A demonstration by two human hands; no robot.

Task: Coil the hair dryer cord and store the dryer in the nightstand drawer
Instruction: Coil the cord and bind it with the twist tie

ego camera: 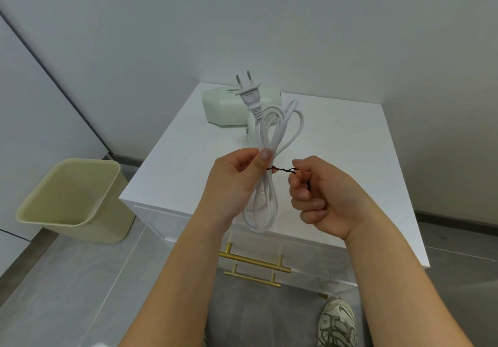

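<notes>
A pale green hair dryer (226,106) lies at the back of the white nightstand top (336,142). Its white cord (272,136) is gathered into a long looped bundle held upright above the nightstand, with the two-pin plug (249,94) at the top. My left hand (234,182) pinches the bundle at its middle. A black twist tie (283,170) wraps the bundle there, and its twisted end sticks out to the right. My right hand (320,198) grips that end between thumb and forefinger. The nightstand drawers below have gold handles (256,261) and look closed.
A beige plastic bin (72,198) stands on the grey floor left of the nightstand. The nightstand sits in a corner between white walls. A sneaker (336,322) shows at the bottom, close to the drawer fronts.
</notes>
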